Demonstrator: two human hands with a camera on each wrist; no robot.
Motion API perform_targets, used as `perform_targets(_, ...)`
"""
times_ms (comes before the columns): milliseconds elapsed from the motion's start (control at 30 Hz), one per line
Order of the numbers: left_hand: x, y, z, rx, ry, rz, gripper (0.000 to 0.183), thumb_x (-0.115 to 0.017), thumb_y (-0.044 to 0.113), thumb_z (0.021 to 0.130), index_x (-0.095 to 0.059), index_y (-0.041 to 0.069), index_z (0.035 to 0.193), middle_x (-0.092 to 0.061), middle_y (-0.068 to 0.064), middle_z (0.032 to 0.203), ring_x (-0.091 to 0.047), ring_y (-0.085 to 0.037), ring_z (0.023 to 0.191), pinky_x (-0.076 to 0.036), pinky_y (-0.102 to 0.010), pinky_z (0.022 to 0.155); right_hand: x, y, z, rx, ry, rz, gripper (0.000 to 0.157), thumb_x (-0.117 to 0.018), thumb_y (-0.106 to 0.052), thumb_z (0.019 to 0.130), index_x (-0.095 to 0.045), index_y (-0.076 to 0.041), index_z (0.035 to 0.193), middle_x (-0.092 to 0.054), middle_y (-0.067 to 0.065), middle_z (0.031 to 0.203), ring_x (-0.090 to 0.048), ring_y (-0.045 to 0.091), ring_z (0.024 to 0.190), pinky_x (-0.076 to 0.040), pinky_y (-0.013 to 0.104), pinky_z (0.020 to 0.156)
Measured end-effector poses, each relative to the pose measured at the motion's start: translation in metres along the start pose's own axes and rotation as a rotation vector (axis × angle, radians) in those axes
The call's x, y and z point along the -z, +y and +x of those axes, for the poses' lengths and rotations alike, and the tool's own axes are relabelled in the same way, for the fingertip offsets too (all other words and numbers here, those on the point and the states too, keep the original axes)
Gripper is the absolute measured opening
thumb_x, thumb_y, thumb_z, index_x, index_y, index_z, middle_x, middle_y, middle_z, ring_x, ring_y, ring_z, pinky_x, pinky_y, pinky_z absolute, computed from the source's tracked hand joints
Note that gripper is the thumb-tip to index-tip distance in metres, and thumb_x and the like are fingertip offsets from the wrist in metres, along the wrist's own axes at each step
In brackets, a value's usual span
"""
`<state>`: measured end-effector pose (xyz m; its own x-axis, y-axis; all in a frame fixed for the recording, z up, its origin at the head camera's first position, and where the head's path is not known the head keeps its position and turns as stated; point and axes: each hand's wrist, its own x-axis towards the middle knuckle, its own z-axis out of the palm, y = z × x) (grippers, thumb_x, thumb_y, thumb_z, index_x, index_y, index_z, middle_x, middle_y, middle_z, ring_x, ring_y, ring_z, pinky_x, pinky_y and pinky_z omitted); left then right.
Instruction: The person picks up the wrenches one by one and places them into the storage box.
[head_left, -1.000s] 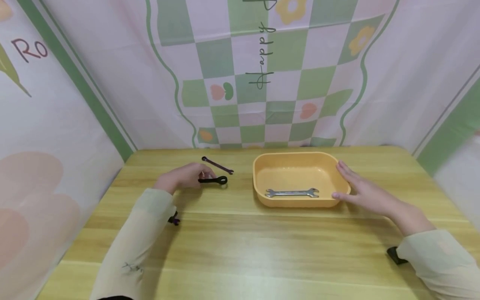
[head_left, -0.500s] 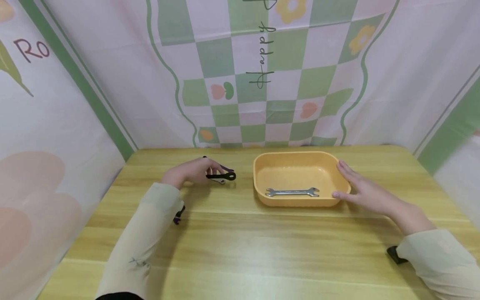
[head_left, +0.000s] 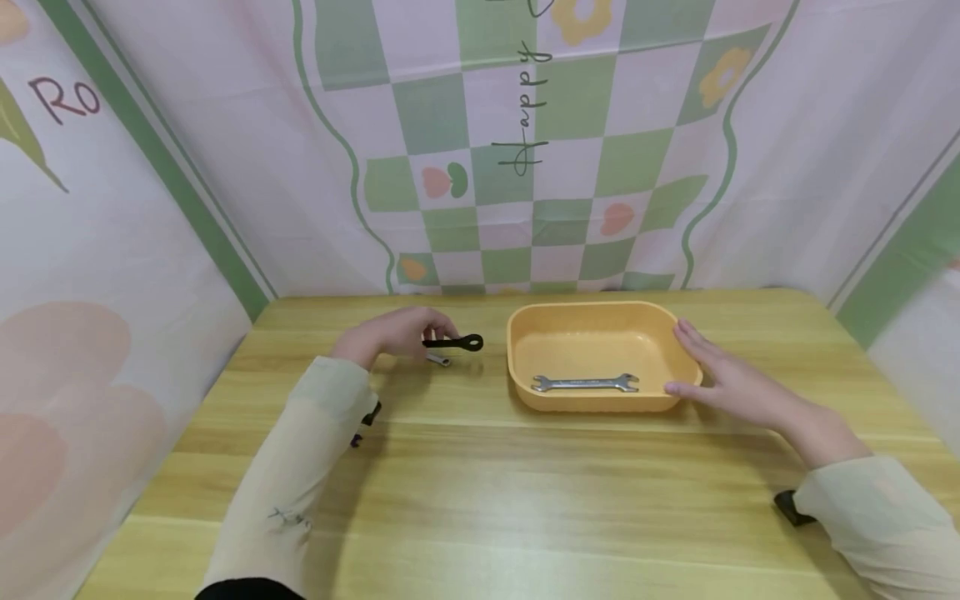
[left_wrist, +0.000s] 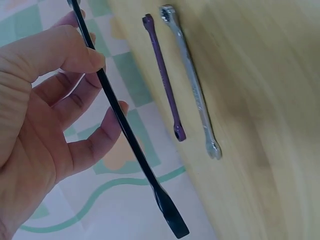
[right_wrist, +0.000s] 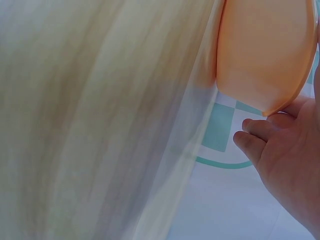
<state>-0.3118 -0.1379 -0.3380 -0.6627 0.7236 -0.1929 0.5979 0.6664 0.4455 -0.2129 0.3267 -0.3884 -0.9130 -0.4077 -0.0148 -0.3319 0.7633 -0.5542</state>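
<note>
Between thumb and fingers, my left hand [head_left: 408, 331] pinches a black wrench [head_left: 471, 342], whose ring end points right, above the table. In the left wrist view the black wrench [left_wrist: 131, 135] slants across the hand [left_wrist: 55, 100]. Lying near it on the table are a purple wrench [left_wrist: 164, 77] and a silver wrench [left_wrist: 192, 80]. The head view hides the purple one behind the hand. My right hand [head_left: 738, 387] rests on the right end of a yellow plastic basin [head_left: 592, 403], fingers extended and thumb at the front rim. A silver open-end wrench [head_left: 585, 383] lies inside the basin.
A small dark purple tool end [head_left: 356, 440] shows beside the left sleeve [head_left: 288, 483]; the sleeve covers the rest. The wooden table [head_left: 510, 508] meets a patterned curtain [head_left: 510, 225] at its back edge.
My left hand has moved right and slightly farther back with the black wrench, now covering the purple wrench in the head view. The right hand and basin have stayed put.
</note>
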Motion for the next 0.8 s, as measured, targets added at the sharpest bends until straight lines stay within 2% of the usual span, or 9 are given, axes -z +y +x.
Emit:
perform_targets(67, 0.002, 0.001, 0.002, -0.010, 0.008, -0.011, 0.041, -0.074, 0.006, 0.077, -0.063, 0.011, 0.116, -0.063, -0.005, 0.103, -0.055, -0.019, 0.095, -0.046, -0.033, 0.084, 0.000, 0.000, 0.000, -0.004, 0.001, -0.003, 0.089, -0.059, -0.037, 0.090, 0.004, -0.015, 0.149, 0.011, 0.002, 0.153, -0.001, 0.040, 0.136, -0.011, 0.061, 0.103)
perform_targets(133, 0.004, 0.003, 0.004, -0.010, 0.017, -0.012, 0.044, -0.078, 0.018, 0.075, -0.064, 0.011, 0.115, -0.063, -0.007, 0.105, -0.056, -0.020, 0.096, -0.045, -0.034, 0.086, 0.000, 0.000, 0.000, -0.008, 0.000, -0.004, 0.089, -0.059, -0.037, 0.090, 0.004, -0.015, 0.149, 0.011, 0.002, 0.153, -0.001, 0.040, 0.136, -0.011, 0.061, 0.103)
perform_targets(167, 0.005, 0.004, 0.004, 0.001, 0.019, -0.011, 0.045, -0.079, 0.019, 0.074, -0.064, 0.013, 0.116, -0.062, -0.006, 0.105, -0.055, -0.019, 0.097, -0.045, -0.034, 0.086, 0.000, 0.000, 0.000, -0.010, 0.000, -0.005, 0.089, -0.059, -0.038, 0.090, 0.004, -0.015, 0.149, 0.011, 0.002, 0.153, -0.001, 0.041, 0.136, -0.011, 0.061, 0.103)
perform_targets(300, 0.010, 0.008, 0.007, 0.041, 0.012, -0.009, 0.047, -0.076, 0.006, 0.073, -0.064, 0.018, 0.116, -0.060, -0.005, 0.105, -0.054, -0.020, 0.098, -0.044, -0.032, 0.085, 0.000, -0.001, 0.001, -0.009, 0.001, -0.007, 0.090, -0.059, -0.038, 0.090, 0.004, -0.016, 0.149, 0.011, 0.002, 0.153, -0.002, 0.041, 0.136, -0.011, 0.061, 0.103)
perform_targets(433, 0.012, 0.012, 0.011, 0.041, -0.009, -0.003, 0.054, -0.065, -0.008, 0.071, -0.063, 0.020, 0.117, -0.060, -0.006, 0.105, -0.054, -0.019, 0.096, -0.045, -0.030, 0.081, 0.000, 0.000, 0.001, -0.006, 0.003, -0.006, 0.090, -0.059, -0.038, 0.090, 0.004, -0.016, 0.149, 0.011, 0.002, 0.153, -0.001, 0.041, 0.136, -0.011, 0.061, 0.103)
perform_targets(600, 0.013, 0.019, 0.016, 0.030, -0.030, -0.003, 0.056, -0.061, -0.011, 0.071, -0.063, 0.019, 0.118, -0.062, -0.008, 0.104, -0.055, -0.018, 0.094, -0.047, -0.028, 0.078, 0.000, 0.001, 0.001, -0.005, -0.001, -0.001, 0.090, -0.059, -0.037, 0.090, 0.004, -0.015, 0.149, 0.011, 0.002, 0.153, -0.001, 0.040, 0.136, -0.011, 0.062, 0.103)
perform_targets(800, 0.016, 0.029, 0.025, -0.007, -0.046, 0.014, 0.047, -0.067, -0.004, 0.077, -0.063, 0.017, 0.119, -0.061, 0.000, 0.098, -0.055, -0.018, 0.094, -0.046, -0.027, 0.079, -0.001, 0.002, 0.001, -0.003, 0.000, -0.009, 0.089, -0.059, -0.038, 0.090, 0.005, -0.016, 0.149, 0.011, 0.002, 0.153, -0.001, 0.040, 0.136, -0.011, 0.060, 0.104)
